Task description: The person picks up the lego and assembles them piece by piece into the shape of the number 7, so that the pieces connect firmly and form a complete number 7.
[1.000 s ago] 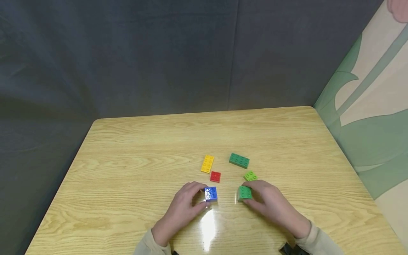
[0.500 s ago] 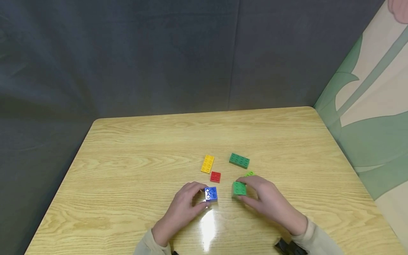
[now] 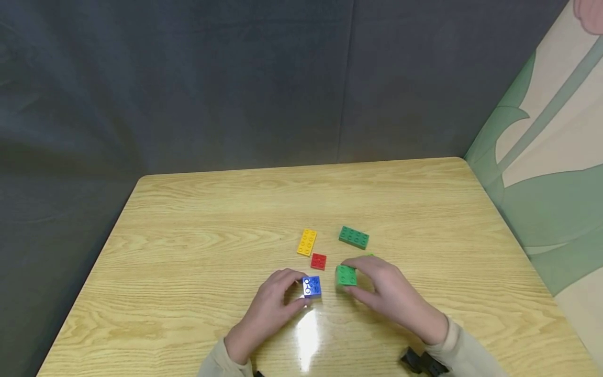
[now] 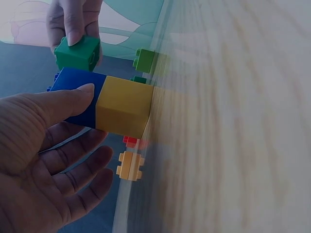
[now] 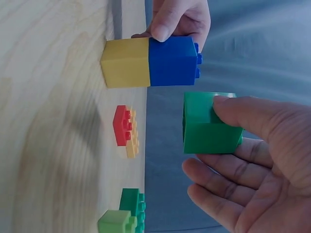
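Note:
My left hand (image 3: 270,306) pinches a blue brick (image 3: 311,286) between thumb and fingers. This blue brick is stacked on a yellow brick (image 4: 125,108), which stands on the table. Raised off the tabletop, a green brick (image 3: 346,276) is held between the thumb and fingers of my right hand (image 3: 398,293). Its studs point up and its hollow underside faces down in the right wrist view. The green brick is to the right of the blue one, with a gap between them and slightly higher.
Beyond the hands on the wooden table (image 3: 188,235) lie a flat yellow brick (image 3: 306,242), a flat red brick (image 3: 318,261) and a long dark green brick (image 3: 354,237). A lime brick (image 5: 115,222) is mostly hidden by my right hand in the head view.
My right hand has lifted the green brick and carried it leftward, toward the blue brick, covering most of the lime brick. My left hand has stayed in place.

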Tool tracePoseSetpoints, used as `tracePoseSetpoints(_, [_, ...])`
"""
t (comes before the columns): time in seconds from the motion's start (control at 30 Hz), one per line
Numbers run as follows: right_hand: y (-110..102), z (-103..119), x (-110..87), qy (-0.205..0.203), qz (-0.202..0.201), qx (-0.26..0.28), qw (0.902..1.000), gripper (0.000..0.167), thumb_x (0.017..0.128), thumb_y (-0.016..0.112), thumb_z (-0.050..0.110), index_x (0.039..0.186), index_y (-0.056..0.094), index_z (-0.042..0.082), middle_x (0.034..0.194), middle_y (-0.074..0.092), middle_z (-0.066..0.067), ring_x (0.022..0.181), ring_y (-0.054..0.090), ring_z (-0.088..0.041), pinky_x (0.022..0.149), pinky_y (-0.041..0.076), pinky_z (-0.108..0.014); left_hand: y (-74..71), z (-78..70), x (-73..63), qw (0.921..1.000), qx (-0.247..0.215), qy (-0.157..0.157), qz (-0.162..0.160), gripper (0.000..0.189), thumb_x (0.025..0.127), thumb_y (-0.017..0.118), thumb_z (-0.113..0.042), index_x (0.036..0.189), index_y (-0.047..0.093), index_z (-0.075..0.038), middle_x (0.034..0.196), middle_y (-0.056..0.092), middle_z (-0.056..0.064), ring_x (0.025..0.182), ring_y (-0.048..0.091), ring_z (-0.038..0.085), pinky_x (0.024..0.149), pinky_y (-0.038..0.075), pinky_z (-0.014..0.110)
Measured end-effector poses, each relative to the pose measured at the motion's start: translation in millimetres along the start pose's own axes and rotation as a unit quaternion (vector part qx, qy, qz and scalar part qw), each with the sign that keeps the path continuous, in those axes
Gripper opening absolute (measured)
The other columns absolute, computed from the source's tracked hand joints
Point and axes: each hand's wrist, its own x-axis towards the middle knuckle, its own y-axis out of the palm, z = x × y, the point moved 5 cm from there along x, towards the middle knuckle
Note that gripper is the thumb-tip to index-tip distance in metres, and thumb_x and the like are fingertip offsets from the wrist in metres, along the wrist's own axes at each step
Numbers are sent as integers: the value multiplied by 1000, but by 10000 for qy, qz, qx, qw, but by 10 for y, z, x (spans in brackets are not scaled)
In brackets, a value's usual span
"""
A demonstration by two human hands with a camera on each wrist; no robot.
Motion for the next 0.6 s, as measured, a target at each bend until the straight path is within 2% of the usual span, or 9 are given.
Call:
tracePoseSetpoints(0.27, [-36, 80, 55, -262, -100, 49, 9996, 41, 80, 81, 17, 117, 66, 8, 115, 68, -3, 109, 63, -21, 92, 53, -41, 1, -2, 2, 10000, 25, 13, -1, 43, 80, 80, -27, 119, 63, -18, 116, 63, -9, 110, 56, 11, 98, 47, 38])
tracePoseSetpoints(0.6, [-29, 178, 133, -360, -14, 262, 9990, 40, 81, 80, 17, 118, 67, 10, 116, 68, 0, 110, 62, -19, 93, 52, -40, 2, -2, 3, 10000, -11, 10, -2, 42, 80, 80, -27, 118, 64, -18, 114, 64, -10, 108, 56, 11, 97, 47, 37])
